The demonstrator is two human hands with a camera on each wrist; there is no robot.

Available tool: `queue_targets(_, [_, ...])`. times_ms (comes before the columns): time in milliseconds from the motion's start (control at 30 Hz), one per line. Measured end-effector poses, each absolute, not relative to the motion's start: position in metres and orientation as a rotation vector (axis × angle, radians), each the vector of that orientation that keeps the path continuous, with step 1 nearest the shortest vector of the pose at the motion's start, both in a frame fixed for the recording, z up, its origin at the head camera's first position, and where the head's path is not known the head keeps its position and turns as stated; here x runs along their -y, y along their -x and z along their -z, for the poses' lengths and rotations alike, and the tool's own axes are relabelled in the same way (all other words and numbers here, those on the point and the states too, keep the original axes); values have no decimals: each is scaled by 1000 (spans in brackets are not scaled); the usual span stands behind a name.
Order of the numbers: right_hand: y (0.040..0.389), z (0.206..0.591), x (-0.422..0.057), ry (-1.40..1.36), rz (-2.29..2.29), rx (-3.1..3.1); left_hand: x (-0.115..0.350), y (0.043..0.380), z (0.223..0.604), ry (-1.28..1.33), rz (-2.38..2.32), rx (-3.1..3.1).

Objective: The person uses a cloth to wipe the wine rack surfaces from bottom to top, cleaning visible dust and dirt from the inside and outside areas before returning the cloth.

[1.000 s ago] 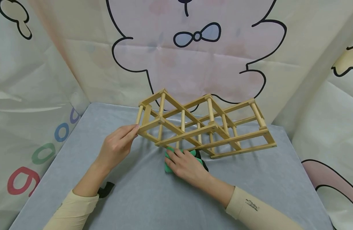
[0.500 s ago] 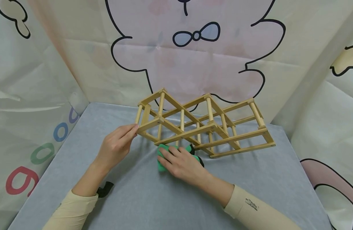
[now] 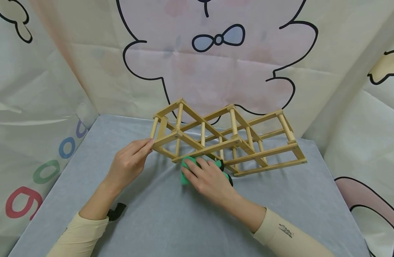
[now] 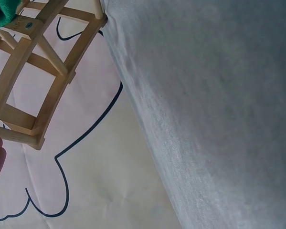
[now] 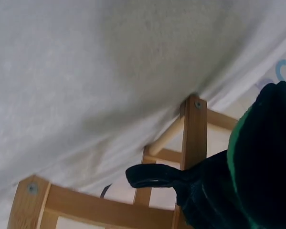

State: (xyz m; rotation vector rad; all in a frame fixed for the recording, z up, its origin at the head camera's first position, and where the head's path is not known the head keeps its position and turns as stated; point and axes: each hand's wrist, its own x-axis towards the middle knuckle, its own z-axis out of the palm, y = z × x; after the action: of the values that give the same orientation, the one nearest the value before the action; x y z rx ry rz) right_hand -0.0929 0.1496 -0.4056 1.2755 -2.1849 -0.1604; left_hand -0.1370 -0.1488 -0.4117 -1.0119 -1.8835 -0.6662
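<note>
1. Wooden rack: spread open toward the tabletop's back edge.
2. Left hand: pinching the rack's left end, probably for steadiness.
3. Right hand: clasped on the green cloth.
4. Cloth: at the rack's near side (bunched, I'd guess, for firmer contact).

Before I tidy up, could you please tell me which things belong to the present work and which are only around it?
In the work:
wooden rack, its left end in the left grip
green-and-black cloth, in the right grip

Only around it:
printed backdrop
grey-covered table
black object by the left sleeve, too unclear to name
</note>
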Motion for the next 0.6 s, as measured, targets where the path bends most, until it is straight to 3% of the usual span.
queue_targets(600, [86, 386, -183, -1143, 1, 2136, 149, 137, 412, 1011, 658, 1887])
